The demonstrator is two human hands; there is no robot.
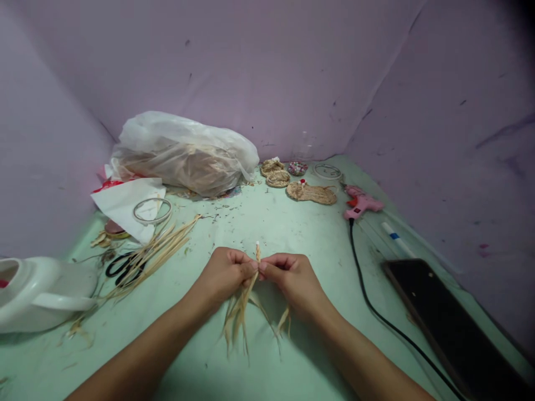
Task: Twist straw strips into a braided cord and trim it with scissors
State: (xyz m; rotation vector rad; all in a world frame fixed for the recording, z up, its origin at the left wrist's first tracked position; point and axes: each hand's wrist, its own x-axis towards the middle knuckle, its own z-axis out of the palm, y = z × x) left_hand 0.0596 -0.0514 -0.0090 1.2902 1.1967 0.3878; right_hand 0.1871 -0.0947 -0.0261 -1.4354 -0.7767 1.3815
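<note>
Between my two hands is a short braid of dry straw-coloured fibre strips (258,254), its white-tipped end pointing away from me. My left hand (228,273) pinches it from the left, thumb against forefinger. From the other side my right hand (290,278) pinches it too, the fingertips of both hands nearly touching. Loose fibre strips (238,320) fan out below the hands toward me, and one more strand (284,320) hangs under my right hand. The exact crossing of the strips is hidden behind my fingers.
Left: loose fibre strips (167,249), black-handled scissors (121,268), a white plastic jug (54,287), a metal ring (152,220). Back: a plastic bag (184,156), woven sole-shaped piece (311,193). Right: a pink glue gun (361,201) with black cord (368,301), a phone-like black slab (447,317).
</note>
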